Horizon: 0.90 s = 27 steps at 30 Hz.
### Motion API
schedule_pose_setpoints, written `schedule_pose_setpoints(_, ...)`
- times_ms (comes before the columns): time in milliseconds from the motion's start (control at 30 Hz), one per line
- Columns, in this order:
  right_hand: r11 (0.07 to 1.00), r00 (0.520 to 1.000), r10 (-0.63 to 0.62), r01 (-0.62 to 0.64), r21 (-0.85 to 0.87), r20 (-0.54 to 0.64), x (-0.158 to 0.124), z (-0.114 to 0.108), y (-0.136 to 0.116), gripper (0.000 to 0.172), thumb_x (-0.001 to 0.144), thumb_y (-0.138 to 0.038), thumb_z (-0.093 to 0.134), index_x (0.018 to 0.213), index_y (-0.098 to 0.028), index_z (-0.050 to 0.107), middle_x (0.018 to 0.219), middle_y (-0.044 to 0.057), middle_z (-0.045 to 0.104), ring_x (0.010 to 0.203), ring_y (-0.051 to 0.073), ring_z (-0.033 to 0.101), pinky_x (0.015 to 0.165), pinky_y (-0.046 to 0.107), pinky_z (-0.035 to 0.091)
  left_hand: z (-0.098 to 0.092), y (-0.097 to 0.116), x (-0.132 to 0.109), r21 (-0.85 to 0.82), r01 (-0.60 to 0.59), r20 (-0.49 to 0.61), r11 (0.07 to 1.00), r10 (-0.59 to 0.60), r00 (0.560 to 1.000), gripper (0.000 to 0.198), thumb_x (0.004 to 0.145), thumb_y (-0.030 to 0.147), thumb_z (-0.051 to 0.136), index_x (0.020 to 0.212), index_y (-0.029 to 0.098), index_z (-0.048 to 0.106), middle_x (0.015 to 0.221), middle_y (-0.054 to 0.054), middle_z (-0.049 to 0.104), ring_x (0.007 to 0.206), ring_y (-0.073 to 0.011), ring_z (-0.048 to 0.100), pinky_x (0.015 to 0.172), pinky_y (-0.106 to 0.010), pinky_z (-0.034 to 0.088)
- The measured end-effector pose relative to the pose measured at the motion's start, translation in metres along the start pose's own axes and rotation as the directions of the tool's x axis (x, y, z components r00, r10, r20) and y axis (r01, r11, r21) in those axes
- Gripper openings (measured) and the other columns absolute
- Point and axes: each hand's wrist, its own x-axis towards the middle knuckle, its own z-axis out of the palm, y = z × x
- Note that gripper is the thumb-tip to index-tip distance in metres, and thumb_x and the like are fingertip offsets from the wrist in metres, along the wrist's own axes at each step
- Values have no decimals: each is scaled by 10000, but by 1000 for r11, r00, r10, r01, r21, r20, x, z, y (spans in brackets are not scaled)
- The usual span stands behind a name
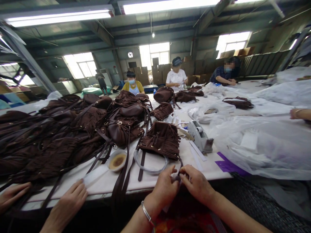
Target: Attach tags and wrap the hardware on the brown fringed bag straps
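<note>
My left hand (164, 185), with a silver bangle at the wrist, is closed in a pinch at the table's near edge. Right beside it, my right hand (197, 183) pinches as well, fingertips almost meeting those of the left. Between them runs a thin dark brown strap (180, 161), which leads up to a brown fringed bag (159, 137) lying on the table. What exactly sits under the fingertips is partly hidden. Just beyond my hands, a clear plastic loop (152, 166) lies in front of the bag.
A co-worker's hand (69, 199) holds a white cloth near a bowl (117, 160) of brownish stuff. Many brown bags (60, 129) are heaped at left. A tape dispenser (199, 136), purple strip (229, 164) and plastic sheeting (262, 142) lie right. Several people sit across the table.
</note>
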Motion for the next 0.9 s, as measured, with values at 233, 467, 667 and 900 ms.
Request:
schedule_pose_setpoints(233,996,997,5,-12,90,74,3,-1,-9,126,816,-101,535,818,-212,596,853,32,596,807,204,560,742,334,438,5,2,-4,211,-298,-4,931,306,952,750,753,-19,495,1485,132,428,1447,-174,539,1338,-282,511,1157,-501,393)
schedule_pose_setpoints(467,977,999,-29,31,211,-15,5,-1,-7,141,851,-120,508,750,-213,541,898,44,566,902,219,549,824,360,437,2,7,-7,76,-65,-45,995,68,997,744,758,109,642,1476,134,449,1380,-178,585,1146,-295,621,1027,-456,496)
schedule_pose_setpoints(667,950,995,-12,43,310,-101,10,9,-7,132,883,-158,495,768,-222,504,930,49,571,914,216,549,828,352,447,-2,8,-20,-57,177,10,982,-177,984,771,740,227,711,1457,99,456,1130,-115,697,892,-217,651,822,-321,521)
schedule_pose_setpoints(900,984,977,-30,66,167,-210,23,12,23,103,895,-217,489,798,-226,524,1001,78,596,981,245,558,881,389,442,-17,4,-40,13,235,145,972,-235,961,314,722,188,632,1022,147,714,875,-10,717,784,-190,614,686,-259,452)
